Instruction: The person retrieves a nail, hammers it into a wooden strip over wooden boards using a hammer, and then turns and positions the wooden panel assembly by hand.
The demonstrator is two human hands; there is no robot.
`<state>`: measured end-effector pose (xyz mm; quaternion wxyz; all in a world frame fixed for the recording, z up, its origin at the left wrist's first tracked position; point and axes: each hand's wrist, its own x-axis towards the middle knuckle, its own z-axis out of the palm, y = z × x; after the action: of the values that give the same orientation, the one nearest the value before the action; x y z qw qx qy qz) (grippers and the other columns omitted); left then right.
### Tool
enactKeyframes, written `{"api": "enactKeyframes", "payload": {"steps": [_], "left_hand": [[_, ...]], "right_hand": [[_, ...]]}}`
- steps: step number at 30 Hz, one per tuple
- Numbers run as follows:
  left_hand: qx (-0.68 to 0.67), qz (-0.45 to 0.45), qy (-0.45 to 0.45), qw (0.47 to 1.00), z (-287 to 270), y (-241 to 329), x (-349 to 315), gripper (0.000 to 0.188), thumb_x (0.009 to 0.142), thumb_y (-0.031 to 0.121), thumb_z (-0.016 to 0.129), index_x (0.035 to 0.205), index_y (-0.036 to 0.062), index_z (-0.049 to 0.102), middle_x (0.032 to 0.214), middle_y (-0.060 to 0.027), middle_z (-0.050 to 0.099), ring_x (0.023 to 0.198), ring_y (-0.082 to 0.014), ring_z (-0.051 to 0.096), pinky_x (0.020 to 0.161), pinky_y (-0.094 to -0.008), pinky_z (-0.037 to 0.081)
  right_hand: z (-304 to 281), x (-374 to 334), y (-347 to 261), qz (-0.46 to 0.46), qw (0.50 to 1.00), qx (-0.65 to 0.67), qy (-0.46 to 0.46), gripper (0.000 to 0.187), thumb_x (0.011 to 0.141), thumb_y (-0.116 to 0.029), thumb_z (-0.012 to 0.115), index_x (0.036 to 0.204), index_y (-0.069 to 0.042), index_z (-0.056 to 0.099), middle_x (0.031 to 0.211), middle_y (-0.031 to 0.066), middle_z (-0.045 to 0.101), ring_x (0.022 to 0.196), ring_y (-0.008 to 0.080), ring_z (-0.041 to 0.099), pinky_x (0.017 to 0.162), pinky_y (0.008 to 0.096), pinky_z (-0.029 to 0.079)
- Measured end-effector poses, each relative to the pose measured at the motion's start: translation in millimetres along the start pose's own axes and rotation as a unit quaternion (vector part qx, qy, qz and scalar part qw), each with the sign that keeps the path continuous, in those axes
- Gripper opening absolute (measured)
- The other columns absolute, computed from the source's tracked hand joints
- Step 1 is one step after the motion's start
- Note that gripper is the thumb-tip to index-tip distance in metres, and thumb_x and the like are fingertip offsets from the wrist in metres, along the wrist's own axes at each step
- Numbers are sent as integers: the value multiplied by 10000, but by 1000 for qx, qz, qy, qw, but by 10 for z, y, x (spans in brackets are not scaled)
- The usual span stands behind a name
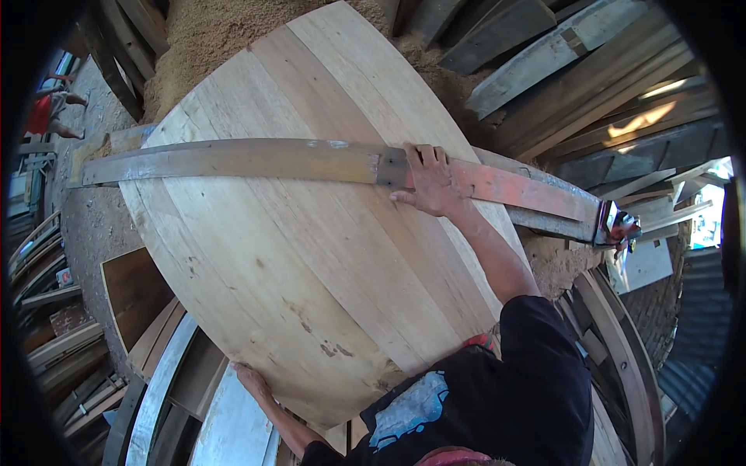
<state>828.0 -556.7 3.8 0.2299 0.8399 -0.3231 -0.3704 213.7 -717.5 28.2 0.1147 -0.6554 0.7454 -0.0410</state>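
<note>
A wide pale panel of joined wooden boards (256,256) fills the middle, with dark stains near its close edge. Across it runs a long wooden batten (264,159), bare brown on the left and faded red toward the right. My right hand (431,182) grips the batten near its dark middle section, fingers curled over the far edge and thumb on the near side. At the panel's near left edge, my left hand (252,383) holds the rim, its fingers partly hidden. A metal clamp (616,225) sits at the batten's right end.
Sawdust (210,46) is heaped beyond the panel. Stacked planks (590,85) lie at the far right, and more wood pieces (74,365) are piled at the left. A brown board (134,291) leans beside the panel. Another person's legs (62,116) show at the far left.
</note>
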Motion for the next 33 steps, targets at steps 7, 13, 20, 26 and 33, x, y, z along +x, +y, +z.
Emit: {"api": "enactKeyframes", "payload": {"steps": [7, 13, 20, 26, 33], "left_hand": [[-21, 36, 11, 999, 8, 3, -28, 744, 1057, 529, 199, 1348, -84, 504, 1300, -207, 611, 1161, -320, 581, 1003, -385, 433], [-41, -2, -5, 999, -4, -13, -19, 704, 1068, 484, 201, 1302, -85, 544, 1260, -202, 635, 1137, -315, 599, 994, -392, 441], [-59, -44, 0, 997, -27, -186, 92, 661, 1080, 419, 193, 1246, -90, 581, 1201, -208, 660, 1098, -304, 615, 986, -382, 445], [-66, -38, 7, 997, -24, -276, -80, 642, 1075, 422, 231, 1218, -85, 599, 1162, -208, 671, 1099, -309, 612, 978, -378, 442], [53, -86, 96, 990, 80, 48, -180, 712, 1054, 502, 247, 1222, -94, 599, 1141, -237, 677, 1078, -348, 631, 944, -395, 464]], "right_hand": [[-213, 36, -47, 28, 994, 0, -110, 861, 677, -496, 820, 1312, -46, 453, 1223, 188, 492, 1159, 397, 460, 994, 503, 395], [-317, 295, 41, -34, 993, -17, -112, 830, 642, -496, 843, 1227, -9, 510, 1155, 215, 558, 1145, 376, 527, 981, 515, 424], [-341, 1056, 246, 40, 999, 36, 4, 684, 779, -456, 769, 1271, -40, 540, 1208, 200, 566, 1187, 375, 515, 1023, 470, 415], [38, 2520, 508, 287, 952, 105, 26, 749, 947, -608, 425, 1331, 27, 524, 1352, 281, 533, 1277, 428, 497, 1063, 491, 392], [90, 2580, 787, 228, 962, 148, 4, 740, 972, -567, 369, 1240, 92, 574, 1254, 359, 559, 1225, 473, 526, 1050, 509, 405]]}}
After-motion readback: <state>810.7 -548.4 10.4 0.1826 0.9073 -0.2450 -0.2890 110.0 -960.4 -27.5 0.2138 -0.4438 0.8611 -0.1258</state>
